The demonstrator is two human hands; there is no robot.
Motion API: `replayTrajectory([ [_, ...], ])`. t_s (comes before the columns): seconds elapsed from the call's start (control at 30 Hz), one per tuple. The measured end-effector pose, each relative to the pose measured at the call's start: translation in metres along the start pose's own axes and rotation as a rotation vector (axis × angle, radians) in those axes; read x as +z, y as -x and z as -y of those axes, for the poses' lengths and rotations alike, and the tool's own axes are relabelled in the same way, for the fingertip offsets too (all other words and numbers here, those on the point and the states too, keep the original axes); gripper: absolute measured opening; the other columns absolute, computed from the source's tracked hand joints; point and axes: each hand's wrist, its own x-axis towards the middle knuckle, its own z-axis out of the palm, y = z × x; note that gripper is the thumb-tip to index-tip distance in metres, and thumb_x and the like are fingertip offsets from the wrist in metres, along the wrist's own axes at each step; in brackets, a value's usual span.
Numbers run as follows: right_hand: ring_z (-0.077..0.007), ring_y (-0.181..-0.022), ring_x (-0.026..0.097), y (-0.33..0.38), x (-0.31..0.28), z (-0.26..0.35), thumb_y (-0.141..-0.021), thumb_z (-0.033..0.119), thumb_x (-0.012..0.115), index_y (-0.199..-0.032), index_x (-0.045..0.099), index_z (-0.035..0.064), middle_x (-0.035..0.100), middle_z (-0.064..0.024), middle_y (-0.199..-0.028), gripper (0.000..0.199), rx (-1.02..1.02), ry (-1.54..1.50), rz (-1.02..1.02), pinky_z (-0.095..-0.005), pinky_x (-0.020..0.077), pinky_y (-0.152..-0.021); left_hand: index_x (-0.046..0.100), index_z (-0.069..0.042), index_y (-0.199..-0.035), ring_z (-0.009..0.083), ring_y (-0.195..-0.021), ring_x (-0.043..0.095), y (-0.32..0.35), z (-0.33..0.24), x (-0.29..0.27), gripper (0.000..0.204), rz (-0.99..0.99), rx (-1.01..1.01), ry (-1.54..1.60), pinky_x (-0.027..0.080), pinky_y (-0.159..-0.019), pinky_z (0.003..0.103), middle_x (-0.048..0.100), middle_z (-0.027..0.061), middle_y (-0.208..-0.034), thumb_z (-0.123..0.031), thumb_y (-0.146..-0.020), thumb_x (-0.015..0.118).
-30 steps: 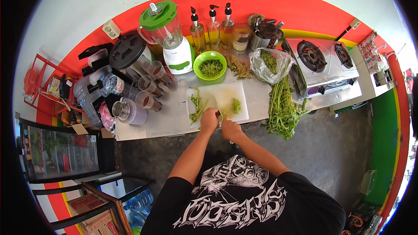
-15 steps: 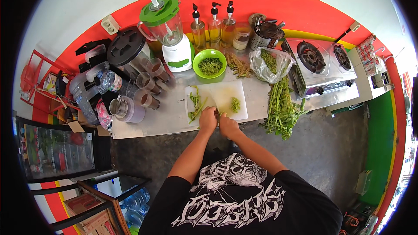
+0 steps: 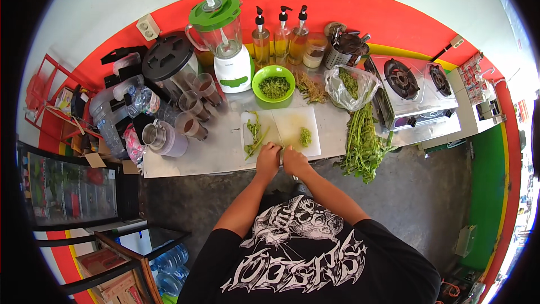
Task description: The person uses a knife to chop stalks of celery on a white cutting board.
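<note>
Over the near edge of a white cutting board (image 3: 309,115), my right hand (image 3: 295,161) is closed round the handle of a knife (image 3: 278,129), whose thin blade points away across the board. Close beside it on the left, my left hand (image 3: 268,159) has its fingers curled shut; what they hold, if anything, is hidden. Green leafy stalks (image 3: 256,135), which look like celery, lie on the board left of the blade. A small heap of chopped green pieces (image 3: 305,137) sits to the right of it. Beyond the board stands a green bowl (image 3: 274,99) with chopped greens inside.
A leafy green bunch (image 3: 363,146) hangs over the table's front edge beside a plastic bag of greens (image 3: 351,87). The gas stove (image 3: 416,87) stands at right. Behind are a blender (image 3: 230,67), pump bottles (image 3: 282,39) and a utensil holder (image 3: 337,57). Cups (image 3: 191,126) and a steel-topped container (image 3: 164,138) stand left.
The view has shifted slightly. Both hands stay close together at the board's near edge, with the knife still in the right one. The chopped heap looks much the same.
</note>
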Motion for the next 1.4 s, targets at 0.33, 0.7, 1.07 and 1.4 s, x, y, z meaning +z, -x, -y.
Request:
replayTrajectory([
  [0.33,-0.0408,-0.102,0.07,-0.01,0.01,-0.004,-0.09,0.013,0.059,-0.121,0.045,-0.0051,0.07,-0.0266,-0.106,0.039,0.065,-0.059,-0.012,-0.0474,0.0564,-0.087,0.069,-0.003,-0.088,0.0389,-0.091,0.059,-0.013,0.001,-0.003,0.008,0.076,-0.043,0.033,0.048,-0.081,0.047,0.062,0.0156,-0.089,-0.004,-0.083,0.063],
  [0.7,-0.0421,-0.101,0.069,-0.003,0.01,0.003,-0.089,0.012,0.059,-0.118,0.047,-0.0054,0.069,-0.028,-0.106,0.036,0.045,-0.047,0.007,-0.0477,0.0565,-0.086,0.069,-0.002,-0.088,0.0407,-0.086,0.059,-0.014,0.012,-0.005,0.008,0.07,-0.077,0.095,0.048,-0.077,0.048,0.061,0.0177,-0.087,-0.006,-0.083,0.064],
  [1.07,-0.0429,-0.099,0.07,-0.005,0.0,0.018,-0.088,0.013,0.061,-0.117,0.047,-0.0055,0.069,-0.0286,-0.104,0.037,0.076,-0.059,-0.014,-0.0477,0.0573,-0.084,0.068,-0.001,-0.086,0.0414,-0.086,0.059,-0.012,0.015,-0.01,0.008,0.064,-0.008,0.137,0.049,-0.077,0.049,0.062,0.0188,-0.088,-0.006,-0.084,0.062],
  [1.4,-0.0402,-0.099,0.071,-0.002,0.005,0.02,-0.088,0.013,0.062,-0.116,0.048,-0.0056,0.069,-0.0271,-0.105,0.036,0.043,-0.002,0.009,-0.0469,0.0578,-0.084,0.068,0.001,-0.086,0.0405,-0.085,0.06,-0.007,0.021,-0.009,0.008,0.004,0.02,0.101,0.048,-0.077,0.049,0.06,0.0184,-0.085,-0.004,-0.084,0.061],
])
